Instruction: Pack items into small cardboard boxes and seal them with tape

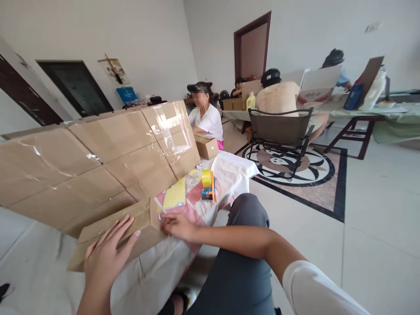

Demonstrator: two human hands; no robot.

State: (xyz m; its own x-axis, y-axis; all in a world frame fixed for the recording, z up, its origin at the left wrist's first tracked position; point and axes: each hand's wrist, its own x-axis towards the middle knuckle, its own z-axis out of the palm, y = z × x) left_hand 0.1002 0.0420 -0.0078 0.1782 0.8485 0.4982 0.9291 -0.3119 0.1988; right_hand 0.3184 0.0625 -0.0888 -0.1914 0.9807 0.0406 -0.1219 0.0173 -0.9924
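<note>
A long brown cardboard box (pixel 141 247) lies on the cloth-covered table, in front of a wall of stacked boxes. My left hand (pixel 110 249) rests on its top with the fingers spread, holding nothing. At the box's right end is my right hand (pixel 179 226), its fingers curled in against the cardboard; whether something is between them is too small to tell. Beyond my right hand, an orange tape dispenser (pixel 212 186) with a yellow roll stands on the patterned cloth (pixel 193 210).
Taped boxes (pixel 131 153) line the far side of the table. A small box (pixel 206 147) sits beside a person in a white shirt. Another person sits in a dark chair (pixel 280 131) on the patterned floor, near tables with bottles. My knee is right of the table.
</note>
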